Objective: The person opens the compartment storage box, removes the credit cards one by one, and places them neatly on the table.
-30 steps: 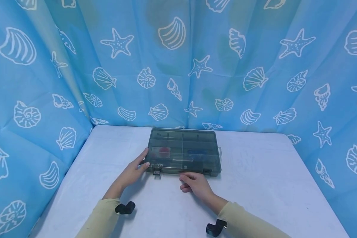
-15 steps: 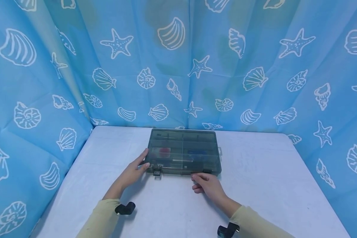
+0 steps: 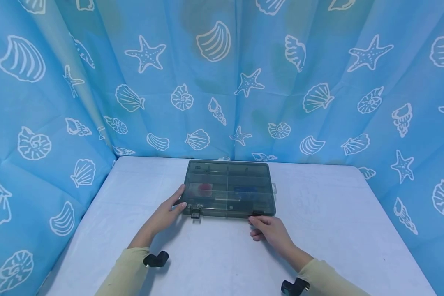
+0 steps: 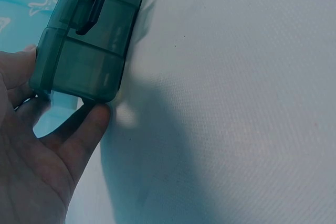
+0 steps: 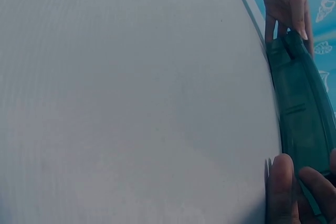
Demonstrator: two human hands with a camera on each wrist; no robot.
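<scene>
On the tabletop (image 3: 340,205), the left hand (image 3: 165,211) grips a tinted box (image 3: 248,181) by one end; the right hand (image 3: 271,232) touches its front, grip unclear.

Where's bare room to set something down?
Bare white tabletop flanks the translucent dark green plastic box right and left, out to the blue shell-print curtain. Crowded: the box's left front corner, at the left hand; front edge, at the right hand.
</scene>
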